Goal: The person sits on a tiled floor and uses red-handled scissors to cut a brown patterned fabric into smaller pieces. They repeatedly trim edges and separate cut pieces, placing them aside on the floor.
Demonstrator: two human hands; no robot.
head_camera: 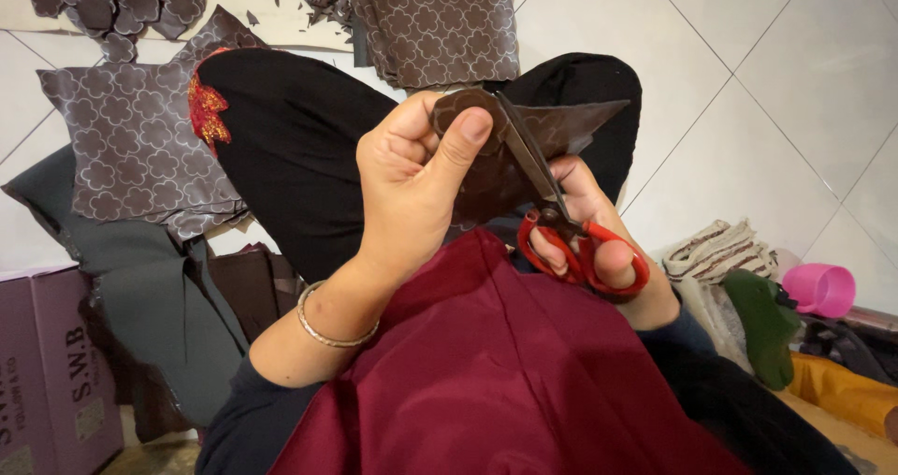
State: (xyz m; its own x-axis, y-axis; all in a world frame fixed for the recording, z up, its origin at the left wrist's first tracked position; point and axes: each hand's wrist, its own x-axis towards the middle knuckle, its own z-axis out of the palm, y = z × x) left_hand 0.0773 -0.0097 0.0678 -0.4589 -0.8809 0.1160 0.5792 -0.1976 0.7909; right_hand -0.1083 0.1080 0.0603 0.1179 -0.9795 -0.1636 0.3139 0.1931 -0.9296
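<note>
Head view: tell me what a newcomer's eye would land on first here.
The red-handled scissors in the right hand at centre stand out, their blades biting into a brown patterned piece that the left hand pinches by the thumb. Next comes the dark red cloth across the lap below, then the stacks of brown patterned sheets on the white tiled floor at upper left.

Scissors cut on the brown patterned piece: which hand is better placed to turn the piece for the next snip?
Left, probably. The left hand pinches the brown patterned piece between thumb and fingers, so it can rotate it. The right hand is threaded through the red-handled scissors, whose blades sit on the piece.
</note>
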